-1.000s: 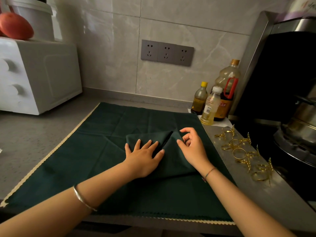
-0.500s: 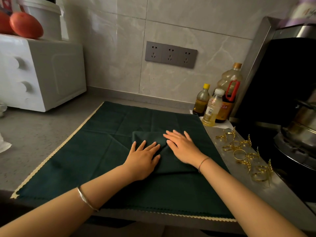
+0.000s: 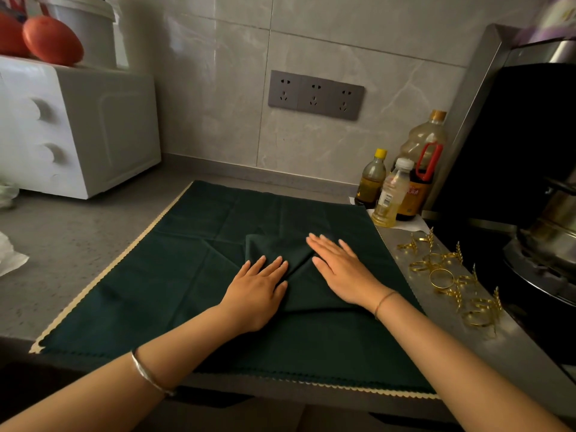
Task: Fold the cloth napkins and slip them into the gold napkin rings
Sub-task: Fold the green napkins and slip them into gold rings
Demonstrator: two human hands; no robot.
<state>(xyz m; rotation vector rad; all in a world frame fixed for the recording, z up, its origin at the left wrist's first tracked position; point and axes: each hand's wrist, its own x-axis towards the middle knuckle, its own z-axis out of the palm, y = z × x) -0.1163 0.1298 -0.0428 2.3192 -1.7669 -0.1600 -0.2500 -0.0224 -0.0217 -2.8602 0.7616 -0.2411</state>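
Napkin [image 3: 307, 291] question from us: the dark green one is part-folded on a bigger green cloth [image 3: 156, 291], right under our fingers. Left hand [image 3: 255, 294] and right hand [image 3: 343, 269] both lie flat, fingers [image 3: 324, 241] straight and a bit spread, pressing down and gripping nothing. A slanted fold edge runs between the two sets of fingertips. Gold napkin rings [image 3: 442, 275] lie loose out past the right fingertips, clear of the cloth. What could bite us?

Reply: We'd guess the flaps spring open once those fingers lift, since only our palms pin them. It's the same colour underneath too, so we could pinch the wrong layer. And a careless right-hand sweep might knock the rings toward the hob [image 3: 530, 294].
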